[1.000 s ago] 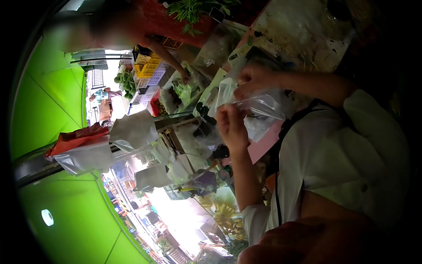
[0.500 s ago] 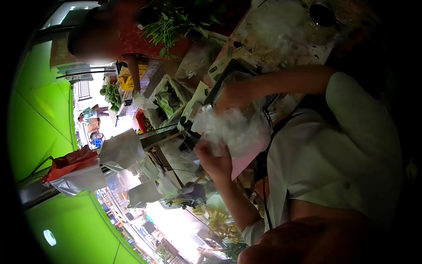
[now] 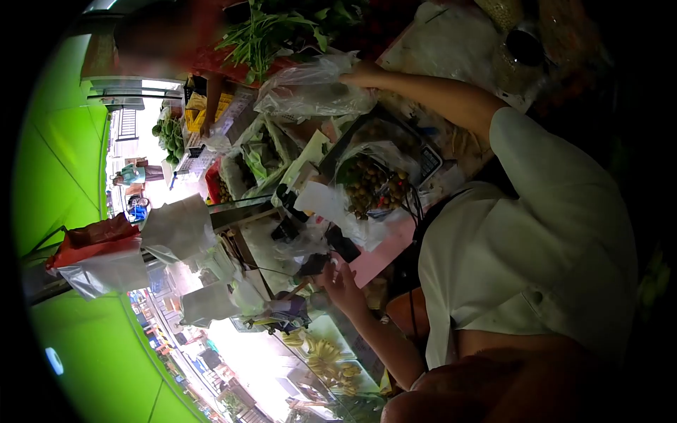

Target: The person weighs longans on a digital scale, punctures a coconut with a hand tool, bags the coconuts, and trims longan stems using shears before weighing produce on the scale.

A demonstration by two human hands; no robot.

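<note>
My right hand [image 3: 362,75], at the top, has its fingers closed on a clear plastic bag [image 3: 310,90] that hangs crumpled to the left. My left hand [image 3: 342,285], lower down, has its fingers apart beside the pink board [image 3: 384,255]; a small white bit shows near its fingertips. Between the hands lies an open clear bag of small round brown fruit [image 3: 370,185] that look like longans, with a green leaf among them. A dark tray-like scale [image 3: 429,163] is partly under that fruit. Dark small boxes [image 3: 343,243] sit near my left hand.
Green leafy vegetables [image 3: 264,35] lie at the top, near another person's arm [image 3: 214,106] and a yellow crate [image 3: 197,113]. A lined box with greens [image 3: 264,155] stands left of the scale. Bananas [image 3: 326,356] are below. Plastic bags [image 3: 180,229] hang at left.
My hands were together on the crumpled plastic bag over the fruit. Now my right hand has carried it up and away, uncovering the fruit; my left hand has let go and dropped lower.
</note>
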